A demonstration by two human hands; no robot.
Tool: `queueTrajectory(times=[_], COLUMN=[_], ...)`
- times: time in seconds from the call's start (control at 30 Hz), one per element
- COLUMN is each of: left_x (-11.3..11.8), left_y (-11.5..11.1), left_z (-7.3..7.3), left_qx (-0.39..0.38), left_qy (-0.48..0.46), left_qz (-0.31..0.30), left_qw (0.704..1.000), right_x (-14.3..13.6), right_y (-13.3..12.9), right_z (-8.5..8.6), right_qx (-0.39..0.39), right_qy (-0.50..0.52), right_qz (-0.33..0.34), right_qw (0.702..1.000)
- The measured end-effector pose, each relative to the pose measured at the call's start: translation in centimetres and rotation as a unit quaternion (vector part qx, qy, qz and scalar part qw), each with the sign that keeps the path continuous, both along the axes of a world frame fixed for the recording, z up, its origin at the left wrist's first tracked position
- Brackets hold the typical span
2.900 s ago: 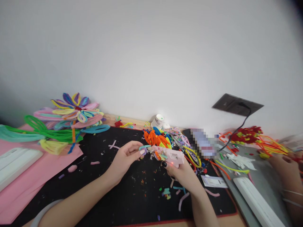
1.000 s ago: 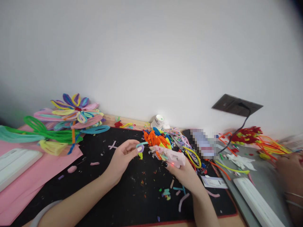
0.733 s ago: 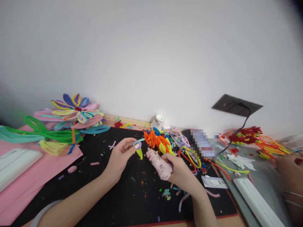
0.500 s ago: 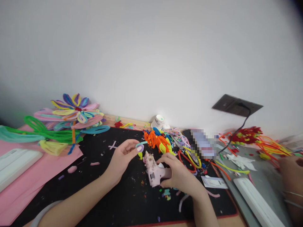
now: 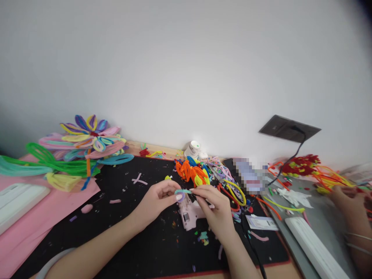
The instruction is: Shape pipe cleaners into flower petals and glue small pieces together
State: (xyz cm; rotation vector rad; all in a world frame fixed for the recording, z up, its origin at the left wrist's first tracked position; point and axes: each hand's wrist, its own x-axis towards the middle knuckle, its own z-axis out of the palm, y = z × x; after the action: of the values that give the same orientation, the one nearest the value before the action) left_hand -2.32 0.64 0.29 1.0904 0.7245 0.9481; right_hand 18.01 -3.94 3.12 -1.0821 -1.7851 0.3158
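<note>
My left hand [image 5: 154,201] pinches a small purple and turquoise coil of pipe cleaner [image 5: 181,192] between thumb and fingers. The fingertips of my right hand [image 5: 217,209] are closed on the coil's loose turquoise end. Below and partly behind my right hand, a pale pink hot glue gun [image 5: 189,217] lies on the black mat [image 5: 139,236]; my right fingers hide part of it. Just beyond the hands sits a bunch of orange pipe-cleaner loops [image 5: 190,172], with blue and yellow ones among them.
A multicoloured pipe-cleaner flower [image 5: 94,135] and green loops [image 5: 64,164] lie at left on pink paper [image 5: 35,221]. A white cup [image 5: 194,148] stands by the wall. Another person's hand [image 5: 350,199] works at far right, near a red flower [image 5: 303,165]. A black cable [image 5: 254,250] crosses the mat.
My right hand has let go of the glue gun, which now rests on the mat, and has moved up to the turquoise end. My left hand has shifted slightly right and down with the coil.
</note>
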Motion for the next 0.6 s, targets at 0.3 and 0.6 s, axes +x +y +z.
queueTrajectory(times=[0.3, 0.6], left_x=[0.0, 0.0], left_y=[0.0, 0.0], left_z=[-0.1, -0.1], left_qx=[-0.005, -0.005], left_qy=[-0.001, 0.005], left_qz=[0.0, 0.016], left_qw=[1.0, 1.0], right_x=[-0.7, -1.1], right_y=[0.0, -0.2], right_z=[0.3, 0.2], right_qx=[-0.02, -0.054], right_qy=[0.027, 0.045], right_qz=[-0.011, -0.021], right_qw=[0.999, 0.997])
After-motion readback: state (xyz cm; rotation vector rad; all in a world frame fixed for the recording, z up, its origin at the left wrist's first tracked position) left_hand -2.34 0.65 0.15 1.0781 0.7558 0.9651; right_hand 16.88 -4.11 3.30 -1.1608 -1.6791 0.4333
